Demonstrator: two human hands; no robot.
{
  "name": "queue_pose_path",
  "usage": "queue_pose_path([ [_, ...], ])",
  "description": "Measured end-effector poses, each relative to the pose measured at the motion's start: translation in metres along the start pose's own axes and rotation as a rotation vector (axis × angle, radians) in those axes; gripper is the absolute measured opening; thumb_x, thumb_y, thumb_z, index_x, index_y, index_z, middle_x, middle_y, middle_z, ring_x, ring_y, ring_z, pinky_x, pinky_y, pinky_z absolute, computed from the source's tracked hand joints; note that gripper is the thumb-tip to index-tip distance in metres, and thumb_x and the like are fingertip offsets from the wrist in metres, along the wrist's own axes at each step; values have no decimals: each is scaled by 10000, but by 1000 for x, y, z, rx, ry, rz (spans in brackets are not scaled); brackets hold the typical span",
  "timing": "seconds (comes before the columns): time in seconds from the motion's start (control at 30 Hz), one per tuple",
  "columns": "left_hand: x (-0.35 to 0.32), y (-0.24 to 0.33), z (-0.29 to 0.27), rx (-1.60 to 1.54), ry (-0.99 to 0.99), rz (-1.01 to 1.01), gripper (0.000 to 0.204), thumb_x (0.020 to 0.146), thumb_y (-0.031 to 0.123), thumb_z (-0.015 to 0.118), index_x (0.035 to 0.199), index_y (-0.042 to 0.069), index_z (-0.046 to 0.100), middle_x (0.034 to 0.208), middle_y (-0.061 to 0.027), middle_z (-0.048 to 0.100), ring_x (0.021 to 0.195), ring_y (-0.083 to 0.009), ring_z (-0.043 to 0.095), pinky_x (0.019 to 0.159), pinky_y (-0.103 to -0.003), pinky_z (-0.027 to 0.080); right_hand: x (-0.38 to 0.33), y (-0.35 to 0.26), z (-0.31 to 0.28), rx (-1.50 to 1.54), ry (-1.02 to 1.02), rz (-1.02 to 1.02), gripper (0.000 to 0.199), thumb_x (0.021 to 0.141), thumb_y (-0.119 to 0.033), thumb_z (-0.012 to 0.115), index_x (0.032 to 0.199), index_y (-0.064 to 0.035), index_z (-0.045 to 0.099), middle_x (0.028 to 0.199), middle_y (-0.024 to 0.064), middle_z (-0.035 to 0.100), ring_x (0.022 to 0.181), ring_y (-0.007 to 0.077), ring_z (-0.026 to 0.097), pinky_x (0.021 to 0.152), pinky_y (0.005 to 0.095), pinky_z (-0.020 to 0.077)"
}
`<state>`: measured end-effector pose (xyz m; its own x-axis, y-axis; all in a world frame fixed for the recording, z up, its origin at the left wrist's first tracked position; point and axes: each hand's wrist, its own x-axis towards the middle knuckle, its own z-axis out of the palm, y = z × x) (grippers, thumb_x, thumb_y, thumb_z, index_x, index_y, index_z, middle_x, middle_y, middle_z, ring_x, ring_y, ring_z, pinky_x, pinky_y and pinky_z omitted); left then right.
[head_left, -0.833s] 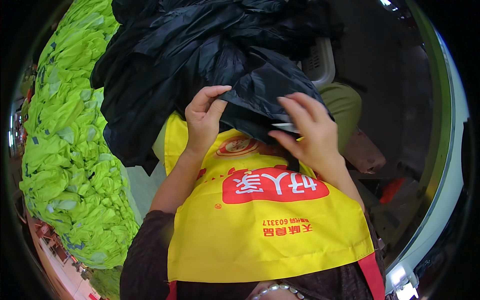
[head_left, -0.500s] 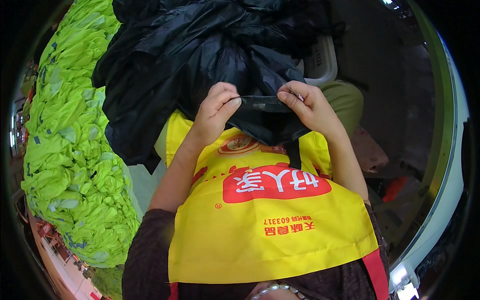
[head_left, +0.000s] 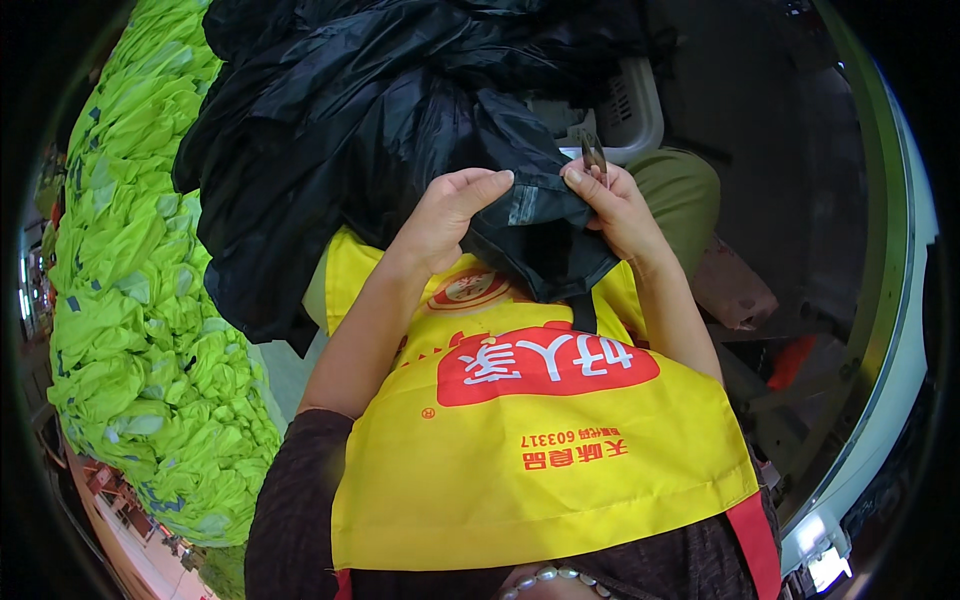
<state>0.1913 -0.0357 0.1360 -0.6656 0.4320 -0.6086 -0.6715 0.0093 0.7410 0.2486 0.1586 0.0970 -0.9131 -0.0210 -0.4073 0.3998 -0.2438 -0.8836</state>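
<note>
Across my lap lies a large heap of thin, shiny black fabric (head_left: 340, 150), one hemmed edge of it raised between my hands. My left hand (head_left: 440, 222) pinches this edge between thumb and fingers. The thumb and fingers of my right hand (head_left: 622, 208) are closed on the fabric's other side. Small metal thread snips (head_left: 592, 152) also sit in the right hand, blades pointing up and away from the cloth. Between the two hands a greyish strip (head_left: 522, 206) shows on the black cloth, and a loose flap hangs below it over my yellow apron (head_left: 540, 510).
A tall pile of bright yellow-green fabric pieces (head_left: 150, 340) rises along my left. Beyond my right knee (head_left: 680, 200) stands a pale plastic basket (head_left: 648, 110), partly under the black fabric. A brownish-pink object (head_left: 735, 290) lies low on the right, near a pale curved edge (head_left: 885, 380).
The raised edge was stretched level between both hands; now it is tilted and bunched toward my right hand, with the greyish strip turned into view. The snips now point upward, more visible.
</note>
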Motion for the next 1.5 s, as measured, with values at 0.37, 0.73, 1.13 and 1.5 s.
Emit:
queue_pose_path([
  [0.37,4,-3,-3,-6,-41,55,175,841,144,600,937,-1,622,848,-45,639,752,-97,590,708,-192,457,-4,-9,2,-505,284,-678,191,808,-212,642,920,-57,637,847,58,599,720,142,544,622,246,423],
  [0.73,8,-8,-5,14,-86,-6,209,804,201,625,904,18,628,830,-56,657,730,-127,625,707,-216,493,-21,-18,6,-1002,365,-974,292,603,14,658,878,-85,660,965,82,606,829,253,546,672,330,459],
  [1.13,4,-8,2,8,-135,29,207,837,196,583,906,9,638,841,-55,659,742,-105,615,721,-205,471,-20,-4,16,-874,276,-861,305,600,5,694,894,-68,663,830,87,610,748,246,559,642,315,453],
  [1.5,-7,-4,12,263,-195,135,201,817,202,607,846,11,662,797,-28,651,713,-76,585,684,-198,432,-44,-32,33,-1056,252,-899,196,600,-33,664,773,-57,572,776,76,570,704,255,555,572,330,461],
])
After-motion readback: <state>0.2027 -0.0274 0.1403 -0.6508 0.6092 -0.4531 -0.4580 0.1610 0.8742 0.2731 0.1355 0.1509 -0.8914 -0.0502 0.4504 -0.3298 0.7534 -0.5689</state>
